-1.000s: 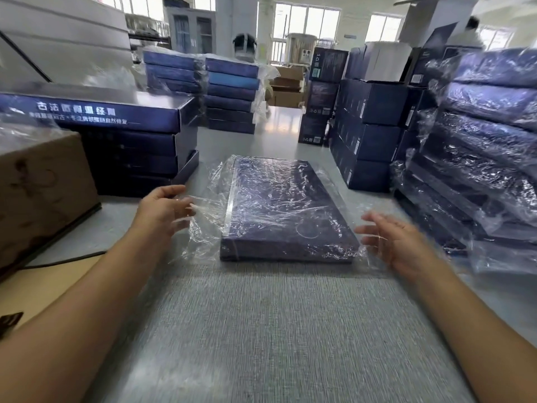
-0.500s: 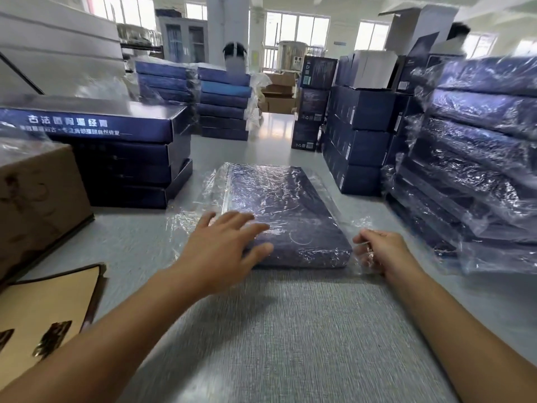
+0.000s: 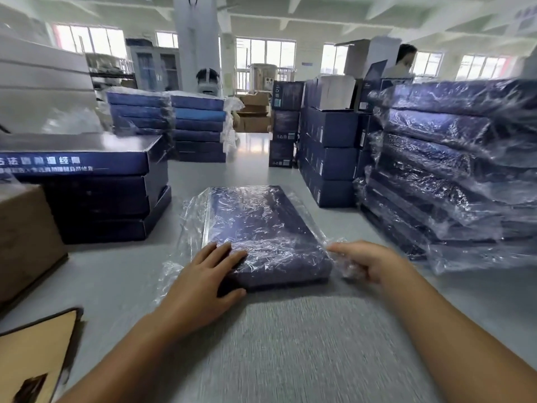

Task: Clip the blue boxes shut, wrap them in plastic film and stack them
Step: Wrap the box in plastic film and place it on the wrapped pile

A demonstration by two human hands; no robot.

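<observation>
Motion smears the whole view, so fine detail is lost. The box [image 3: 261, 228] lies flat on the table [image 3: 290, 344], its long side running away from the viewer. It sits inside clear film [image 3: 191, 228], which hangs loose along its left side and near end. Whether the film is closed at the far end cannot be told.

The left hand [image 3: 203, 283] rests on the box's near left corner. Its fingers are straight and flat on the top, the thumb lies along the near side, and it grips nothing. The right hand [image 3: 369, 263] is at the near right corner. Its lower fingers curl into bunched film and seem to hold it, though blur and film hide the fingertips.

Left of the box stands a bare stack [image 3: 96, 193] of blue boxes, cut by the frame edge, its white print unreadable. A carton [image 3: 26, 237] just nearer is also cut off, and its contents are unseen. A tan board [image 3: 35, 359] at the near left runs out of the corner.

Right of the box, a wrapped stack [image 3: 450, 170] has each box in its own film and runs out of frame. Beyond the box's far right corner stand dark boxes [image 3: 328, 155]. Behind them only a person's head [image 3: 405, 58] shows.
</observation>
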